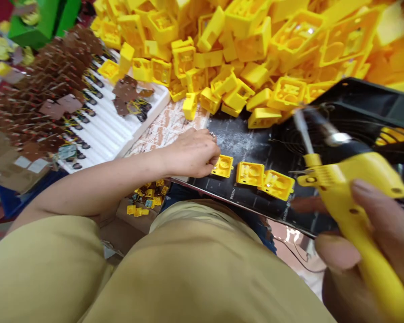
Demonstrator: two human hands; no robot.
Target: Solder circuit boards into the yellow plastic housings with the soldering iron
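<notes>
My left hand (197, 154), fingers curled and closed, is at the left edge of a small open yellow plastic case (223, 166) on the black work surface. Its fingertips are partly hidden, but they seem to pinch that case. Two more open yellow cases, one (250, 173) and another (278, 185), sit in line to its right, touching each other. My right hand (363, 242) is wrapped around the handle of a yellow soldering gun (353, 202). Its metal tip and thin feed tube point up and away, above the surface, apart from the cases.
A large heap of yellow cases (242, 54) fills the back. At left, brown circuit boards (47, 89) with wired parts stand in rows on white foam (121, 130). A black tray (366, 103) stands at right. Below the table edge, a box holds small yellow pieces (148, 197).
</notes>
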